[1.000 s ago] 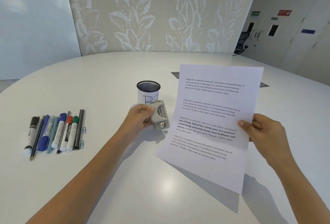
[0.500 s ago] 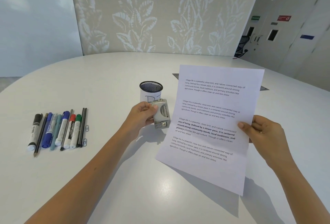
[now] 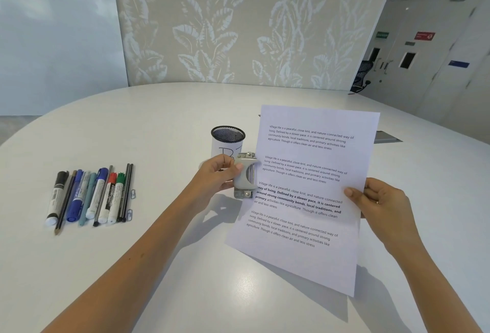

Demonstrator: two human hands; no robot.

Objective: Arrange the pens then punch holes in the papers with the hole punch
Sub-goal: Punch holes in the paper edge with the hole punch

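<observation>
The left hand [image 3: 217, 173] curls its fingers [image 3: 238, 166] around the hole punch [image 3: 245, 175], a small grey metal tool with a curved lever, and holds it above the smooth white tabletop [image 3: 172, 279]. Its long axis runs near to far, with its slot turned to the paper [image 3: 305, 194]. The right hand [image 3: 381, 200] pinches the right edge of this thin printed sheet, which is tilted up. Compared with one second ago, the punch now meets the sheet's left edge. Behind stands a black mesh cup [image 3: 228, 137]. The pens [image 3: 90, 194] lie in a row at the left.
</observation>
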